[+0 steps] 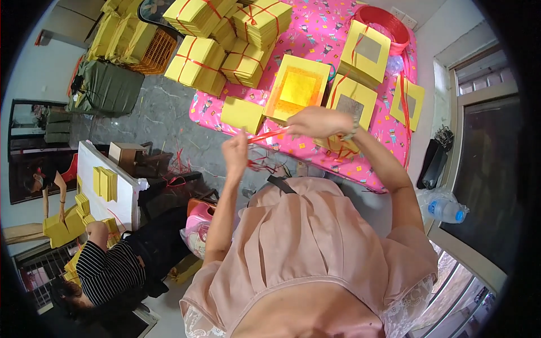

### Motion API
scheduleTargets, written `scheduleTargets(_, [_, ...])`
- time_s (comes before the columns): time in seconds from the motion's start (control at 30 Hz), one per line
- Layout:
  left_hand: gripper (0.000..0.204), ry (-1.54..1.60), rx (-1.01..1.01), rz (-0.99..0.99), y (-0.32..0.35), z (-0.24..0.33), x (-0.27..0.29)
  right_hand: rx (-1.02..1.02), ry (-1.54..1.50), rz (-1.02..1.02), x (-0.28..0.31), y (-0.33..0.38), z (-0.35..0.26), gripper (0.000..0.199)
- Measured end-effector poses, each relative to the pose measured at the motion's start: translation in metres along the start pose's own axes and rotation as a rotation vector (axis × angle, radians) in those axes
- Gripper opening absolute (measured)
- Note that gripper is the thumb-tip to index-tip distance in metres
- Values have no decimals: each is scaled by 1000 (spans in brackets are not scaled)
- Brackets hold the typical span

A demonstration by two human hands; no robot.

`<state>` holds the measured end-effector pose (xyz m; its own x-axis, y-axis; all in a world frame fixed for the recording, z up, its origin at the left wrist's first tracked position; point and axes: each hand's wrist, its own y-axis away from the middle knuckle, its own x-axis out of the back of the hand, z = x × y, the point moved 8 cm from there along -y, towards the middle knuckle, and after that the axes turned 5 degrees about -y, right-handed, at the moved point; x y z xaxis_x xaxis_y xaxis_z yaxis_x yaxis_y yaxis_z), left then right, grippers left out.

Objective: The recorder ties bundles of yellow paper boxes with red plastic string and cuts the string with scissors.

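Note:
A short red plastic strip (268, 136) is stretched taut between my two hands, in front of the pink table's near edge. My left hand (235, 152) is closed in a fist around one end. My right hand (320, 121), with a bracelet at the wrist, grips the other end over the table edge. Just beyond lies a yellow paper pad (241, 114), beside a yellow stack with an orange-bordered square (297, 87) on top. To the right, a yellow stack with a grey window (350, 104) is partly hidden behind my right hand and forearm.
Tied yellow paper bundles (195, 65) are piled on the pink patterned tablecloth (332, 162). A red strap coil (383, 25) sits at the far right corner. A plastic bottle (447, 210) is by the window. At left, two people handle yellow paper around a white table (93, 186).

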<state>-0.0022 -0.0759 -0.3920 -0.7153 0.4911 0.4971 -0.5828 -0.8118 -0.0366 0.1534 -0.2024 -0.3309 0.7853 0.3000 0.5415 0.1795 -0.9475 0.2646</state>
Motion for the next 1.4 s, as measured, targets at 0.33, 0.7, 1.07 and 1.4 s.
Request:
scheduleTargets(0.33, [47,-446,104,187,-3,-100,82,-228,209,125,40,49,41,30])
scheduleTargets(0.7, [37,327,86,-630,13,55,-90,-75,325,51,6,-9,-19,25])
scheduleTargets(1.07, [42,358,-31,-971,16,80,-89,-93,378,52,24,15,-11,26])
scheduleTargets(1.4, [33,496,31,-956,3,97,-76,74,39,434,68,40,-21,23])
